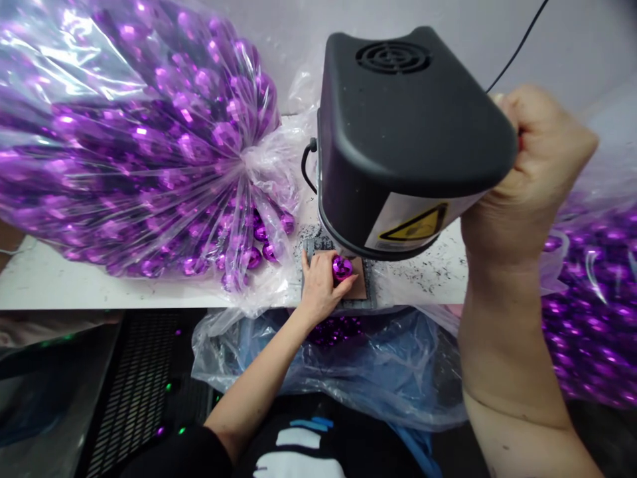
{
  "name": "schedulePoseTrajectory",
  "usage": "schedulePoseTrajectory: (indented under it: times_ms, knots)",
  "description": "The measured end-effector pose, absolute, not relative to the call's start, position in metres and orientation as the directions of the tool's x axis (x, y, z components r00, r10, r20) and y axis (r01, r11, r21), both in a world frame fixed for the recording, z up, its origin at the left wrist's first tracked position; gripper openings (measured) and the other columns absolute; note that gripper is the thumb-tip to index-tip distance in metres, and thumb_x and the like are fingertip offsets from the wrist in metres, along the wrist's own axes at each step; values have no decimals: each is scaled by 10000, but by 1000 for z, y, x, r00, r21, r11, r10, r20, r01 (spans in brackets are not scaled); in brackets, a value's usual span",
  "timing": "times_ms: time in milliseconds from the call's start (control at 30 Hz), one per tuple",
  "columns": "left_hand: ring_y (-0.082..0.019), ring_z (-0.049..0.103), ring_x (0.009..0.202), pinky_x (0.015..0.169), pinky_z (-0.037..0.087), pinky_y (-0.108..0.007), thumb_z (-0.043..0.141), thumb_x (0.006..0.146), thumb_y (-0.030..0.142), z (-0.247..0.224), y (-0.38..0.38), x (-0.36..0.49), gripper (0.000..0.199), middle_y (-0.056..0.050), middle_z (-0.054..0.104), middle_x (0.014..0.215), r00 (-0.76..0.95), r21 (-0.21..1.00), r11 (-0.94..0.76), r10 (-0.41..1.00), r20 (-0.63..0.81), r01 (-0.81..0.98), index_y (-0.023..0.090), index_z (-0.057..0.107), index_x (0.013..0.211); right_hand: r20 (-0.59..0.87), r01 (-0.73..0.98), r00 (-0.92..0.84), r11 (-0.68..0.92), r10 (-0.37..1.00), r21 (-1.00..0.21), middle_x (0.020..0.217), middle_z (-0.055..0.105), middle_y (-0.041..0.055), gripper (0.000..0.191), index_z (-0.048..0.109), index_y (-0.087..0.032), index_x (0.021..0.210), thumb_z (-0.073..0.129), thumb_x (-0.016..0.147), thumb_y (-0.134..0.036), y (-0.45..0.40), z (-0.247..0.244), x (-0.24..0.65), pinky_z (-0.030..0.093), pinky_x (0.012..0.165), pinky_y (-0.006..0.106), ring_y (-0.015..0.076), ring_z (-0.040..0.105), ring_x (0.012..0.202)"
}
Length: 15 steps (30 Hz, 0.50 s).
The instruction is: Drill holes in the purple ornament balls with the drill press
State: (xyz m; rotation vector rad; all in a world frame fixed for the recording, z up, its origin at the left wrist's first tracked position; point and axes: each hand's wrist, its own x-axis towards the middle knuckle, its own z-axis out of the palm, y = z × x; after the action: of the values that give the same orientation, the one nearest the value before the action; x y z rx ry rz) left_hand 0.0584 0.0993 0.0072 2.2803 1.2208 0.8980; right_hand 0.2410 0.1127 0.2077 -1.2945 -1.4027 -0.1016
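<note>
In the head view, a white, dark-specked table [149,295] stands by a pale wall [288,40]. The left hand [321,285] holds a shiny purple ball [342,267] over a flat brown pad [357,287]. The right hand [537,146] is a closed fist beside a big black rounded machine [408,126], which hides its fingertips and some table. A clear plastic bag of purple balls [149,172] is cut off at the left.

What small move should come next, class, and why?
Probably, the left hand should steady the purple ball at the brown pad: its fingers hold the ball there, and the right hand is closed beside the black machine, its grip hidden.
</note>
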Motion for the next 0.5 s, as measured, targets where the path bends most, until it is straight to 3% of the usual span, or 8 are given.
schedulePoseTrajectory:
  times_ms: [133,300,500]
  knots:
    - [-277,580,1116,1128,298,-527,689,863,341,5,98,60,374,-91,665,1099,400,614,-530,847,350,585,191,533,1168,812,798,260,358,522,-485,653,209,-35,451,226,-123,628,459,953,-332,107,201,238,199,631,185,-21,243,638]
    - [-275,582,1113,1111,330,-522,677,863,319,5,98,59,345,-83,661,1073,404,625,-534,844,354,569,192,549,1157,949,937,203,234,243,-260,601,311,-27,410,502,-69,668,384,989,-295,84,181,227,215,588,166,-40,276,581]
    - [-285,572,1139,1092,374,-512,653,867,338,2,100,58,301,-96,660,1104,427,661,-499,858,286,560,205,598,1131,917,897,197,313,346,-311,520,404,0,395,488,-87,587,502,922,-295,60,161,223,182,516,200,6,420,551]
